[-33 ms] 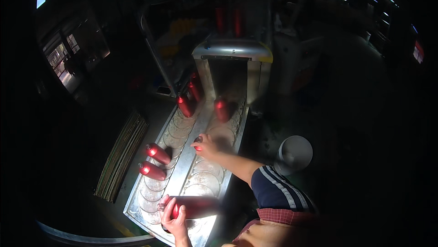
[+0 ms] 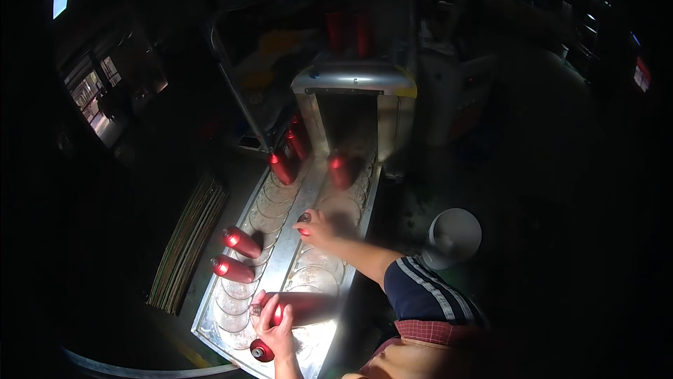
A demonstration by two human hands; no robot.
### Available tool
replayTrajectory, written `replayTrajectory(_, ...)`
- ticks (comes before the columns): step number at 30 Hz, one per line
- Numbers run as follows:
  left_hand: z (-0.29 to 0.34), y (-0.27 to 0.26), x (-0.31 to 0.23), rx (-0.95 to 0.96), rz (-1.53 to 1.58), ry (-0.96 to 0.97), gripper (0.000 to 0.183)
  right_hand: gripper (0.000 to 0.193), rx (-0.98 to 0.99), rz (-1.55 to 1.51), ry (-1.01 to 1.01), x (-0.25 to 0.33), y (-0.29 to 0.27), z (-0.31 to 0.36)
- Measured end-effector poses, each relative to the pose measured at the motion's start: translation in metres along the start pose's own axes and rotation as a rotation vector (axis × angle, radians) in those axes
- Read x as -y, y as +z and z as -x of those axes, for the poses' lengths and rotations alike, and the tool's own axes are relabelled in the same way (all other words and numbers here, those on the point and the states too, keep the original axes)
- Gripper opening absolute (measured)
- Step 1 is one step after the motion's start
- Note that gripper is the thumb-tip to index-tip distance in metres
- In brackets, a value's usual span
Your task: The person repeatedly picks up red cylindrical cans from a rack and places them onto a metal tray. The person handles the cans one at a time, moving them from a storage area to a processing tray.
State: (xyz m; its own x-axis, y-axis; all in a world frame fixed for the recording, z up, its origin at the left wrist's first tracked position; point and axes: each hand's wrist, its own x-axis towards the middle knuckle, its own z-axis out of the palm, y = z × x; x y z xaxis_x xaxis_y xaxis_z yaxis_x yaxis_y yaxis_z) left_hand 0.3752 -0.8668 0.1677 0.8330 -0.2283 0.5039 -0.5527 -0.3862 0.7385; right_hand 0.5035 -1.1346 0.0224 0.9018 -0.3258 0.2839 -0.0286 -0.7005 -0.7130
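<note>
Dim workshop, fisheye view down onto a long metal surface (image 2: pixel 277 277) with two rows of round recesses, running away from the person to a boxy metal machine housing (image 2: pixel 354 85) at its far end.

Left hand (image 2: pixel 275 328) at the near end of the surface, fingers closed around a red canister (image 2: pixel 303 307) lying on its side across the right row. A second small red canister (image 2: pixel 261 350) sits just below that hand at the near edge, touching or nearly touching it; cannot tell if it is gripped too.

Right hand (image 2: pixel 317 228) reaches out to the middle of the surface, on the right row. Fingers curled around a small dark cap-like piece (image 2: pixel 304 218); looks pinched, grip not fully clear.

Two red canisters (image 2: pixel 240 242) (image 2: pixel 232 268) lie tilted in the left row, side by side, near the left edge, between both hands. Further up, a red canister (image 2: pixel 282 167) in the left row, more behind it (image 2: pixel 297 142) close to the machine mouth. One blurred red canister (image 2: pixel 341 169) in the right row near the far end.

Stack of flat sheets (image 2: pixel 188 242) off the left edge of the surface. White bucket (image 2: pixel 453 237) off the right edge, well apart from the hands. Dark striped sleeve (image 2: pixel 424 293) on the right arm.
</note>
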Motion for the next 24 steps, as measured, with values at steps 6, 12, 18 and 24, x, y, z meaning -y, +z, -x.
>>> replayTrajectory(6, -0.025, 0.172, 0.048, -0.03, -0.274, -0.052, 0.035, 0.054, 0.067, -0.006, -0.126, -0.044, -0.002, -0.009)
replayTrajectory(12, -0.053, 0.219, 0.076, 0.164, -0.415, -0.111, 0.045, 0.046, 0.052, -0.08, -0.05, -0.064, -0.031, -0.048)
replayTrajectory(18, -0.054, 0.176, 0.034, 0.177, -0.024, -0.076, 0.042, 0.049, -0.045, 0.047, 0.143, -0.078, -0.038, -0.078)
replayTrajectory(24, 0.091, -0.012, -0.006, 0.176, 0.502, -0.406, 0.024, 0.046, -0.391, -0.227, -0.1, 0.005, -0.074, -0.015)
